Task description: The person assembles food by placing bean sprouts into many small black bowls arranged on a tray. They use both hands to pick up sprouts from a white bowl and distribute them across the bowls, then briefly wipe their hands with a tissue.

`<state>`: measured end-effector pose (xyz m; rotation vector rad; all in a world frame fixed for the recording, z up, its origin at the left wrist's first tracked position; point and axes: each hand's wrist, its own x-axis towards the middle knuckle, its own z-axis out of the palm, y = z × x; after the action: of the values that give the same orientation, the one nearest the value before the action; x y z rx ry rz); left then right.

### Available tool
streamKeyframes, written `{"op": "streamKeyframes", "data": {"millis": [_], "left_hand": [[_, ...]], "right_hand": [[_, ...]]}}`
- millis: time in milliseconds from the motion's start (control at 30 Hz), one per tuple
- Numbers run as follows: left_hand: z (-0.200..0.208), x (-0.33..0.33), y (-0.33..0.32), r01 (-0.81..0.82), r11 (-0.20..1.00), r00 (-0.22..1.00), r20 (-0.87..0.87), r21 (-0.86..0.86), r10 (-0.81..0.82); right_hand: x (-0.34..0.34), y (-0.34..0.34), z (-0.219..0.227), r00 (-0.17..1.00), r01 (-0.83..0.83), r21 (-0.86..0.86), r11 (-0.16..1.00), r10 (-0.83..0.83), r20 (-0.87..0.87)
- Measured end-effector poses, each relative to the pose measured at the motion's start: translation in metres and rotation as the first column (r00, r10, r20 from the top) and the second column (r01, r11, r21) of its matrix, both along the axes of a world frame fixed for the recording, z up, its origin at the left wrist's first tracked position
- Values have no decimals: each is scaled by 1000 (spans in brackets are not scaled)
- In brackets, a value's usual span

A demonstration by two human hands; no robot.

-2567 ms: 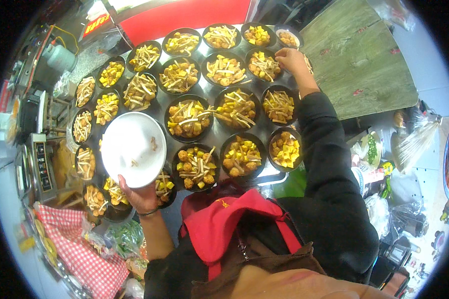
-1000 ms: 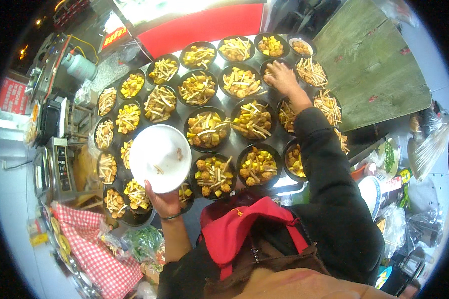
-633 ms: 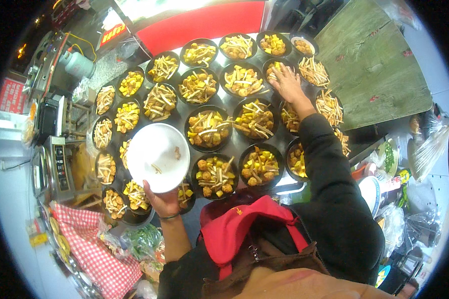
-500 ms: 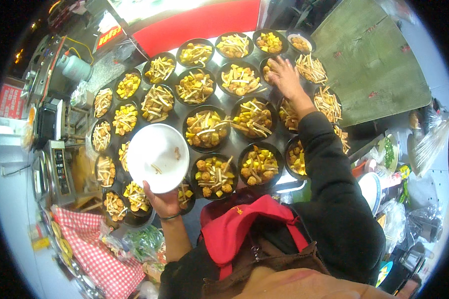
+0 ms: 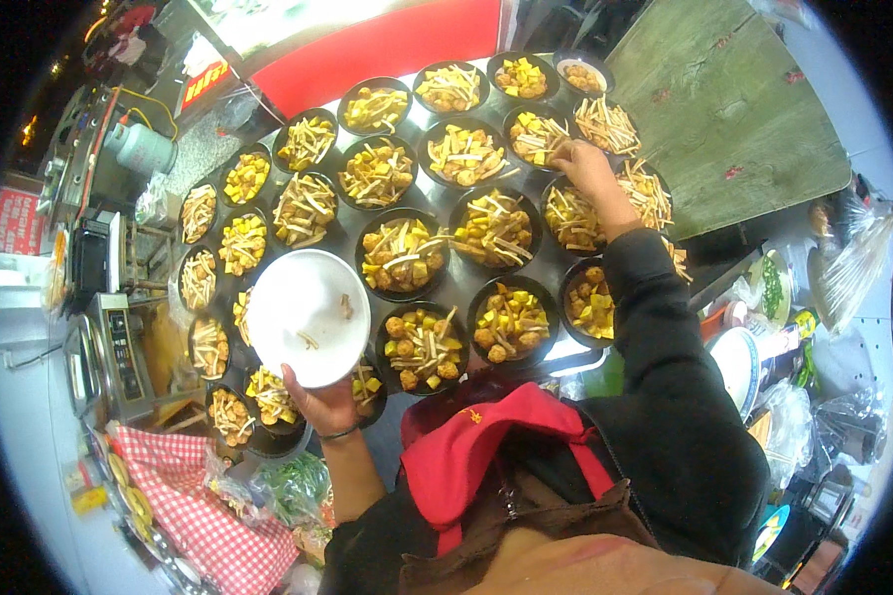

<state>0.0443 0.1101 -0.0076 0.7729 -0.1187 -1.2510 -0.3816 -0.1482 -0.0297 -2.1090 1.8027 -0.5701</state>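
My left hand (image 5: 325, 402) grips the rim of a white plate (image 5: 293, 297), holding it tilted over the left part of the table. Only a few fry scraps and a small brown bit lie on this plate. My right hand (image 5: 587, 171) is at the near right edge of a black bowl (image 5: 538, 137) of fries and yellow chunks. Its fingers are drawn together, and whether anything is between them is hidden. Around both hands stand several black bowls, among them one with fries and yellow chunks (image 5: 405, 256) and one with round brown balls (image 5: 424, 347).
A metal table (image 5: 445, 220) carries the bowls. A red panel (image 5: 377, 58) borders its far side, and a greenish board (image 5: 729, 124) lies at the right. A red-checked cloth (image 5: 203, 501) and bagged greens (image 5: 293, 486) are at the lower left. A gas cylinder (image 5: 144, 149) stands far left.
My right hand has drawn back toward me from over the bowl, its fingers coming together. Fries now show on top of that bowl. My left hand still holds the plate.
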Motion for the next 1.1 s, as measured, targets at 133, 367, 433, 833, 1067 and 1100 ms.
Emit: {"op": "streamKeyframes", "data": {"millis": [133,367,433,833,1067,1100], "left_hand": [[2,-3,1,23,999,1000,1,-35,-23],[4,-1,-2,-18,999,998,-57,-35,16],[4,-2,-2,-5,998,1000,-23,-65,3],[17,-12,10,-9,997,1000,-22,-78,7],[8,-11,9,-20,996,991,-135,-81,9],[8,-10,10,-10,997,995,-103,-76,2]], "right_hand": [[2,-2,8,995,17,7,1000,-16,-100],[-25,5,19,990,139,22,990,-139,34],[-30,8,22,996,91,38,995,-91,-7],[39,1,15,971,-144,20,989,137,197],[111,-30,-15,946,-324,4,946,324,-19],[115,-29,-12,943,-333,-11,943,333,14]]}}
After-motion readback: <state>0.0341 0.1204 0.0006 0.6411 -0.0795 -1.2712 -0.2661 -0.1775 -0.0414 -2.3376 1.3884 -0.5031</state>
